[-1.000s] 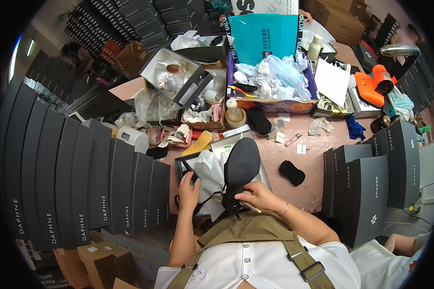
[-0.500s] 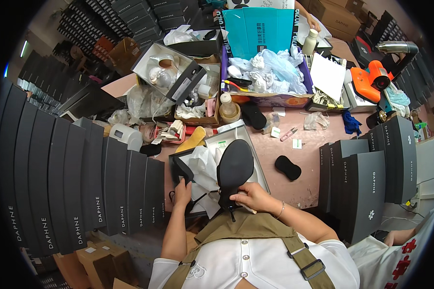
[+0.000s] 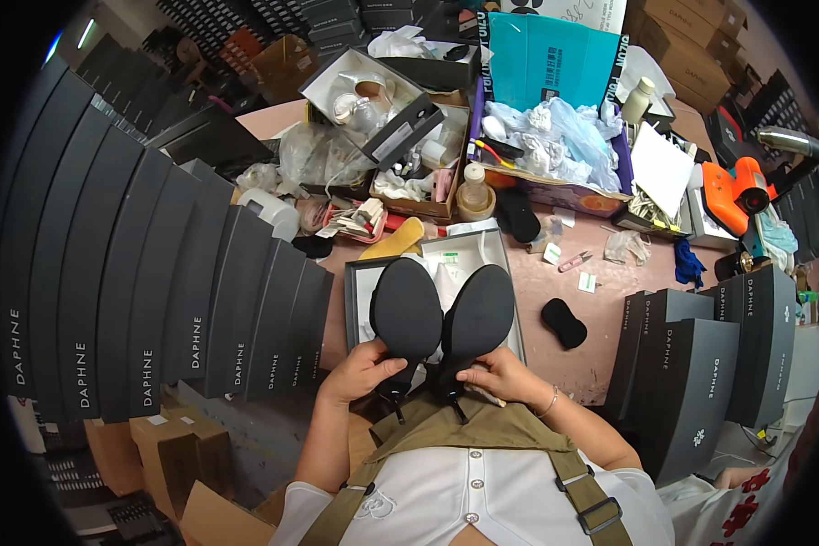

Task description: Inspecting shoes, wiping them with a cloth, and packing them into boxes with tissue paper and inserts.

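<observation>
Left hand [image 3: 359, 371] grips left shoe [image 3: 407, 314], right hand [image 3: 500, 375] grips right shoe [image 3: 476, 318]; soles up, toes pointing away over open box [image 3: 357, 300].

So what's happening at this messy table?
A person holds a pair of black high-heeled shoes, soles up: the left hand grips the left shoe, the right hand the right shoe. They hang over an open shoe box on the cluttered pink table, with stacks of dark boxes alongside.
</observation>
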### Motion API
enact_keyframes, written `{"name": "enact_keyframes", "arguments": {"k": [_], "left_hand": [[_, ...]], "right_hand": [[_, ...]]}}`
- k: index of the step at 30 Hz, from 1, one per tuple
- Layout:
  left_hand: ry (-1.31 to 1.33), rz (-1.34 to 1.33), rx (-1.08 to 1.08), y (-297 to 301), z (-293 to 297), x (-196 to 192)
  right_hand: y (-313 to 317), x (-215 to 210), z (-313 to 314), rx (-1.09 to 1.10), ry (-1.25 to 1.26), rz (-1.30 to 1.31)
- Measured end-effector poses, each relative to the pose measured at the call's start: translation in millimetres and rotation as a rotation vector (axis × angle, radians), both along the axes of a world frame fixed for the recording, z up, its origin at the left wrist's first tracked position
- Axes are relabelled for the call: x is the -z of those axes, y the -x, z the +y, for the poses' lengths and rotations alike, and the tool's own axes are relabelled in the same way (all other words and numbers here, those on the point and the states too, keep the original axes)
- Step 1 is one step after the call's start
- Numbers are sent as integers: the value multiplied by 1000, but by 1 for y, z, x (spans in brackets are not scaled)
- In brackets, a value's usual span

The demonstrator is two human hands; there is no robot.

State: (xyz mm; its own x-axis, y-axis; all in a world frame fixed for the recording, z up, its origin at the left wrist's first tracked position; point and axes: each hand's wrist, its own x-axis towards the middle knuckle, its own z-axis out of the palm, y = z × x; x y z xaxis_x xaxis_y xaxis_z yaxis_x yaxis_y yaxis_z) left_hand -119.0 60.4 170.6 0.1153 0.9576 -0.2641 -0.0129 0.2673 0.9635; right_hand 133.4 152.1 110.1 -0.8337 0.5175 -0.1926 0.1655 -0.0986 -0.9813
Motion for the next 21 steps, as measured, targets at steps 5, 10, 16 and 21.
{"name": "enact_keyframes", "arguments": {"k": [5, 10, 16, 21], "left_hand": [[-3, 2, 63, -5, 7, 8], [13, -37, 49, -7, 9, 12], [57, -116, 12, -11, 6, 19], [31, -128, 5, -13, 9, 23]], "right_hand": [[-8, 1, -3, 33, 31, -6], [-7, 3, -6, 68, 28, -9], [-6, 9, -10, 24, 114, -3], [-4, 11, -10, 40, 77, 62]]}}
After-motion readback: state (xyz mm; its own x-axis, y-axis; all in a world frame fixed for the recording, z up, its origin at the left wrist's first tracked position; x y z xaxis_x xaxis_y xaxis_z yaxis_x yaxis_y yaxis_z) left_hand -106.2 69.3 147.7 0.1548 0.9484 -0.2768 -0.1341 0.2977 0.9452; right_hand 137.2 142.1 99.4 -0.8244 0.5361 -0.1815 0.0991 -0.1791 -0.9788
